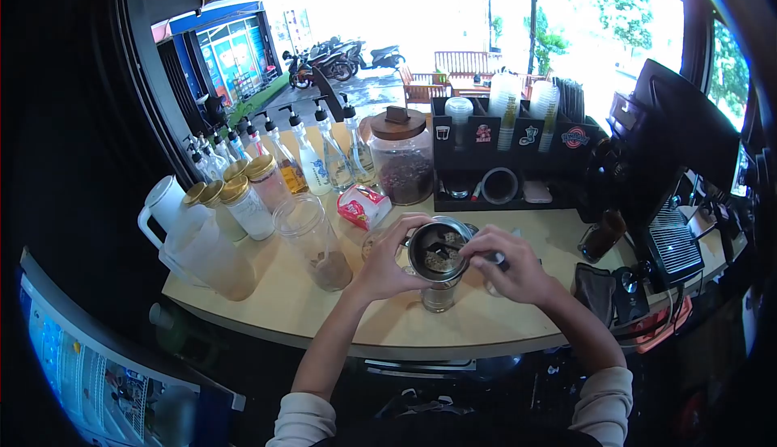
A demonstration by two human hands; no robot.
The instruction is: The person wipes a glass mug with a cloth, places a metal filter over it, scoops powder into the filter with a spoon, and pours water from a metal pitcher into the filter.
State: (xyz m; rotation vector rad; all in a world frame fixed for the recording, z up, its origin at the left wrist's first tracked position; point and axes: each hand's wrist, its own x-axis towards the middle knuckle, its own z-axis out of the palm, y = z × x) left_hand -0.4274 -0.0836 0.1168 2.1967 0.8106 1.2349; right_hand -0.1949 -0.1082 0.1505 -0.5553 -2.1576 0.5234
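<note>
1. The left hand (383, 267) is curled around the near-left side of a metal cup (432, 232), thumb in front and fingers behind, gripping it well above the counter (388, 322). This grip probably steadies the cup against the work inside it.

2. The right hand (515, 266) is drawn into a pinch on the dark handle of a utensil (498, 261), whose far end seems to reach into the cup. The fingertips sit right at the rim, which likely gives fine control; the tool's shape is mostly hidden.

3. The cup tips its mouth towards the wearer, perhaps so that the brown and pale contents can be watched.

4. A clear glass (438, 298) stands upright just under the cup, near the middle of the counter's near edge. Whether cup and glass touch, I cannot tell.

5. Left of the hands stands a tall clear container (303, 222) with something brown at the bottom, and farther left a frosted pitcher (198, 245); both are within easy reach, as their place suggests.

6. Beyond them, gold-lidded jars (246, 204) and pump bottles (312, 158) line the far-left side, probably to leave the near middle for handwork.

7. A red-and-white packet (363, 207) lies just beyond the left hand, before a wooden-lidded jar (403, 164).

8. At the far right, a black organizer (506, 146) holds stacked cups upright, seemingly for quick picking.
</note>
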